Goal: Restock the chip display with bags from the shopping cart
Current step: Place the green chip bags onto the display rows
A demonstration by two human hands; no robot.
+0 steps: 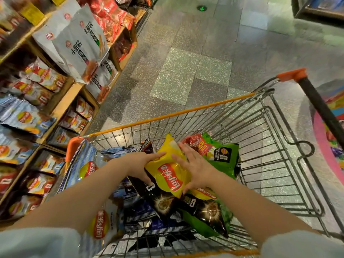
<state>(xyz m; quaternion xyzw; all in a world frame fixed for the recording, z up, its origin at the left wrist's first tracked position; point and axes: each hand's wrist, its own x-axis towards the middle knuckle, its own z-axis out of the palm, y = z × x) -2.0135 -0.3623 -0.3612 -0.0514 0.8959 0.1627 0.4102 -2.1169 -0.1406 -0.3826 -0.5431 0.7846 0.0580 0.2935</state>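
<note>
A yellow chip bag (169, 175) lies on top of the pile in the wire shopping cart (167, 116). My left hand (143, 162) grips its left edge, fingers on top and thumb underneath. Against the bag's right side, my right hand (193, 164) spreads its fingers over the top while the thumb hooks round the lower edge. Under and around it lie black bags (163, 200), a green bag (223, 155), a red bag (193, 141) and light-blue bags (87, 168). The chip display (63, 101), wooden shelves packed with bags, stands to the left of the cart.
White and red snack bags (78, 40) fill the display's upper shelves. The cart's black handle (320, 107) with orange ends is at the right. Grey tiled floor (186, 62) stretches ahead. A colourful stand (335, 138) borders the right edge.
</note>
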